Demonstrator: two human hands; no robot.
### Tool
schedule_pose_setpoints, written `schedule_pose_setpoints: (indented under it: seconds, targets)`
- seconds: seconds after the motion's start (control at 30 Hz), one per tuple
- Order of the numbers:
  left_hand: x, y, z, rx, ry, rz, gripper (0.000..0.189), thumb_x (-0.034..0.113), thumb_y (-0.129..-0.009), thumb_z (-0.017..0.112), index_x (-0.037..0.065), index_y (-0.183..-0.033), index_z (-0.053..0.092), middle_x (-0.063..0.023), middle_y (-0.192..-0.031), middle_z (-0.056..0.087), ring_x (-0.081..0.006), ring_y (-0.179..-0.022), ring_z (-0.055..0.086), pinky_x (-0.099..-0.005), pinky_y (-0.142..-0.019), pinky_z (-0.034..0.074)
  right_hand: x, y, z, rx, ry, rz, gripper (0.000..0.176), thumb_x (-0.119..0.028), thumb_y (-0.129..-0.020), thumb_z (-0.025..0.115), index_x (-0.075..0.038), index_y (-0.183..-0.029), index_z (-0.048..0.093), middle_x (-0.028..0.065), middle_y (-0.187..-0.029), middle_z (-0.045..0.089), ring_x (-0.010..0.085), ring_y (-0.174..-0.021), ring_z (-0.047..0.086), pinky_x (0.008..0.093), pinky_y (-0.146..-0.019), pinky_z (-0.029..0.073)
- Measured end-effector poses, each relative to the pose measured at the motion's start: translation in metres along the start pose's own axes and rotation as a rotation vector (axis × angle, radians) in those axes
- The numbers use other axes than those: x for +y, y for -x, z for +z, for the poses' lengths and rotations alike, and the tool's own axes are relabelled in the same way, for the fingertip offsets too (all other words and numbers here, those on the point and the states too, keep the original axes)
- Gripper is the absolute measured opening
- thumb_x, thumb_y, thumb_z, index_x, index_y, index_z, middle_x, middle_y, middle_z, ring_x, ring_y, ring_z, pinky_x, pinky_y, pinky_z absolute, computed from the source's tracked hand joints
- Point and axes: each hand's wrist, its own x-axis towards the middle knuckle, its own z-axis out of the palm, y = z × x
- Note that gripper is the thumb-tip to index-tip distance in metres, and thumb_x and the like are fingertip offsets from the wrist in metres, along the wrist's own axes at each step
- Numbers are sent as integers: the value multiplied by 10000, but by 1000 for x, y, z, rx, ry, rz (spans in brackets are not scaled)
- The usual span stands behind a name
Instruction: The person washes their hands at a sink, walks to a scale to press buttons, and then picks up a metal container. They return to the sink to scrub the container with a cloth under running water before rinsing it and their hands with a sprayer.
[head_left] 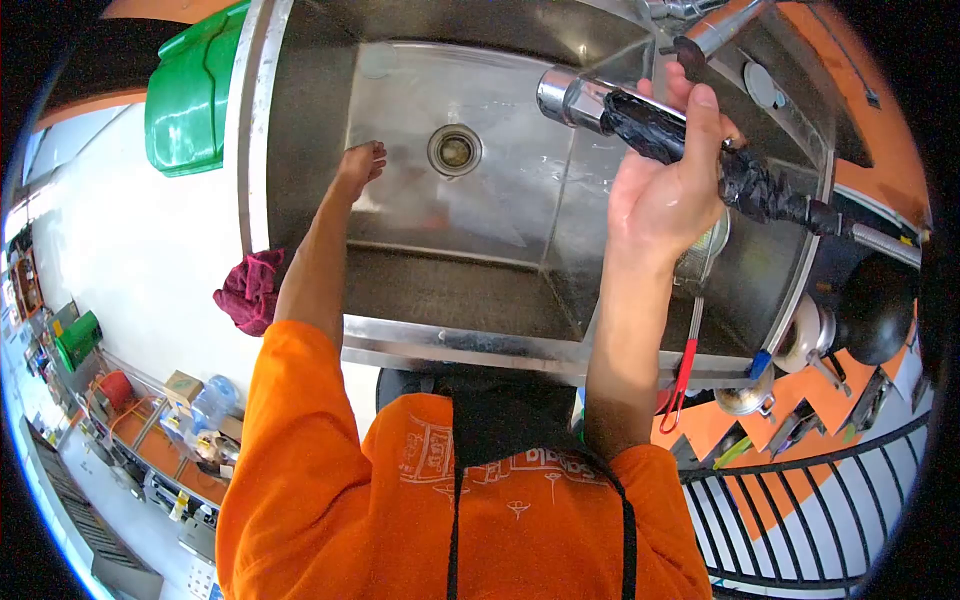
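Note:
My right hand [665, 195] is wrapped round a sprayer handle [640, 125] covered partly in black tape, its chrome head pointing left over the sink. A flexible metal hose [880, 243] runs from the handle's right end. Inside the steel sink basin [470, 90], my left hand [362, 167] is closed, left of the round drain [455, 151]; anything inside its fingers is too small to tell. Some wet patches shine on the basin floor.
A dark red cloth [248, 291] hangs at the sink's left edge, below a green bin [198, 95]. A strainer with a red handle [682, 385] rests in the right basin. Pans [803, 335] and a black rack [800, 510] stand at the right.

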Motion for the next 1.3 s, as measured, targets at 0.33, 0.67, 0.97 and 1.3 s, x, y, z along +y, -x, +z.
schedule_pose_setpoints:
  seconds: [0.33,0.67,0.97,1.3]
  targets:
    - [59,-7,47,-99,493,106,340,211,-905,341,5,-1121,505,-127,-1014,583,-233,-862,584,-348,-735,482,-18,15,-11,15,-63,227,90,-48,-859,552,-92,-799,503,107,-865,603,288,-969,581,540,-936,400]
    - [23,61,167,-442,163,105,424,288,-926,368,11,-1233,461,-98,-1117,580,-218,-999,540,-373,-869,421,-18,17,-77,-423,574,324,470,-85,-804,632,13,-1202,403,174,-1169,531,231,-1048,525,326,-941,379]
    - [82,183,207,-880,115,132,423,308,-913,468,43,-1243,456,-90,-1064,592,-147,-965,555,-265,-788,452,-1,55,-135,-595,832,573,751,-267,-863,563,-7,-1393,97,245,-1343,365,320,-1015,552,350,-891,407]
    - [82,185,202,-563,602,-40,254,199,-932,451,-3,-1027,571,-99,-948,608,-178,-839,599,-299,-717,514,70,52,-92,-664,827,330,726,-310,-897,506,-15,-1393,66,227,-1349,365,299,-1014,559,361,-923,395]
